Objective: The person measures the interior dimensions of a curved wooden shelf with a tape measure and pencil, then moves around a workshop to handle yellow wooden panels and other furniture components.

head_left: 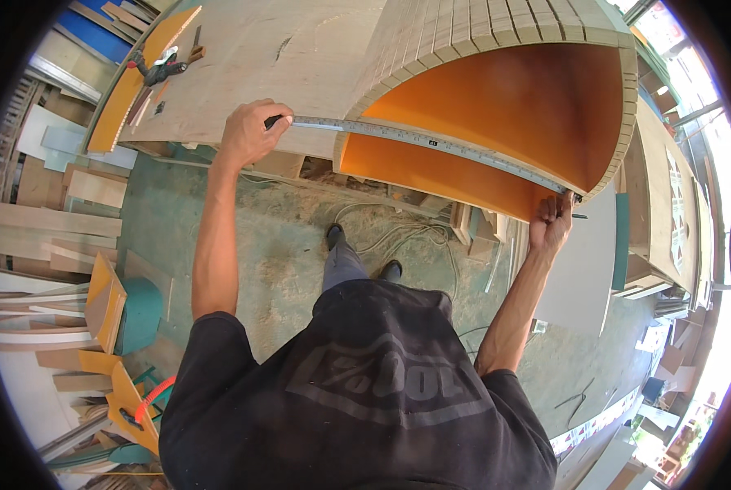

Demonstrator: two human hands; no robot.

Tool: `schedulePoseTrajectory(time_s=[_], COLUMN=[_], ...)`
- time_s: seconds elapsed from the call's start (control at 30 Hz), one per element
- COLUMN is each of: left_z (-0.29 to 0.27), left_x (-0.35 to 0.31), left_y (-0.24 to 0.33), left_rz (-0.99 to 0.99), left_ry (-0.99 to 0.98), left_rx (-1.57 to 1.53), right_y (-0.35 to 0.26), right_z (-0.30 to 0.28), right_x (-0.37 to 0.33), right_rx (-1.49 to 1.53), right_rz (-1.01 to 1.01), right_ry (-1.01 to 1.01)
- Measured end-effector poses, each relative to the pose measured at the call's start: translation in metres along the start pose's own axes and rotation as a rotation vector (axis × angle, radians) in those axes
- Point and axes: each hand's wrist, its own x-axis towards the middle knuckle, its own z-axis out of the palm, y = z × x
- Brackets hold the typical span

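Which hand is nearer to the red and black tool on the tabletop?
Left. The left hand, at one end of the measuring strip, sits right of the tool and lower in view. The right hand is much farther, near the strip's other end.

The scene is viewed steeply downward from the wearer's head through a wide fisheye lens, with the black shirt [365, 453] seen nearest at the lower edge and the counter [243, 73] shown farther ahead, toward the top.
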Motion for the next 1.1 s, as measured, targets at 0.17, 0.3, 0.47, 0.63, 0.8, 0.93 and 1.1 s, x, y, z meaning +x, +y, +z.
schedulePoseTrajectory(time_s=[0.17,0.3,0.47,0.63,0.8,0.93,1.1], left_z=[-0.001,-0.004,-0.004,-0.005,-0.006,-0.006,-0.007], left_x=[0.001,0.002,0.002,0.003,0.003,0.004,0.005], left_y=[0.003,0.003,0.002,0.002,0.002,0.000,-0.002], left_rz=[-0.018,-0.034,-0.033,-0.019,-0.056,-0.036,-0.046], left_ry=[0.016,-0.010,-0.027,-0.041,-0.076,-0.074,-0.110], left_rx=[-0.012,-0.004,-0.009,0.039,0.013,0.028,0.020], right_y=[-0.001,-0.001,-0.003,-0.004,-0.003,-0.003,-0.002], right_z=[0.008,0.012,0.008,0.004,0.006,0.008,0.006], right_x=[-0.002,-0.003,-0.004,-0.004,-0.004,-0.005,-0.004], right_rx=[0.003,0.008,-0.028,-0.037,-0.010,-0.032,-0.015], right_rz=[-0.050,-0.045,-0.020,-0.027,-0.024,-0.022,-0.010], right_ry=[0.096,0.137,0.040,0.010,0.055,0.037,0.036])
